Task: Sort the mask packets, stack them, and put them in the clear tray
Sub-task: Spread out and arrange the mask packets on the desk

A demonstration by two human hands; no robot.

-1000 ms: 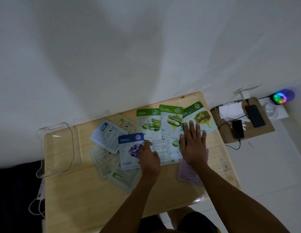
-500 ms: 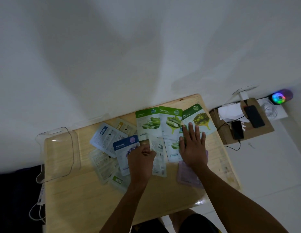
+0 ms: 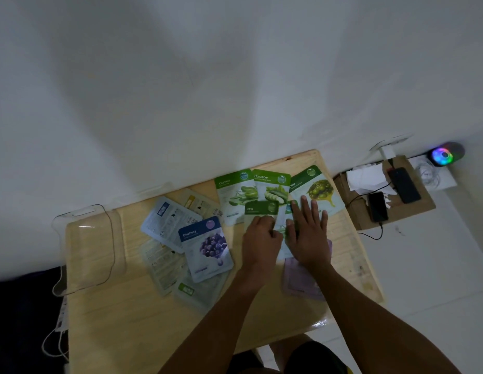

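Since half a second ago the left hand [image 3: 260,238] has moved to the right, away from the Blueberry packet [image 3: 206,248] it covered, and now sits just beside the right hand [image 3: 309,233]. Its grip is curled narrow on a dark green Olive packet [image 3: 261,209], whose labelled top edge shows just beyond the knuckles; that packet overlaps the lower parts of the Aloe Vera packet [image 3: 233,194] and the Cucumber packet [image 3: 272,188] lying farther out. On the other side, the right hand lies flat with fingers spread wide, pressing down on a pale packet between the two hands and reaching onto the lower edge of a second Olive packet [image 3: 315,188]; it holds nothing. Under the right wrist, nearer the person, a pale purple packet [image 3: 302,282] lies on the table [image 3: 132,319]. Well to the left of the left grip, the Blueberry packet lies face up on top of several face-down packets, among them a grey-blue one [image 3: 168,220] and one with a small green label [image 3: 191,291]. Farther left again, at the table's left end, stands the clear tray [image 3: 86,247], with no packets in it. Beyond the right grip, off the table, a cardboard piece [image 3: 421,209] on the floor carries two phones [image 3: 377,206].
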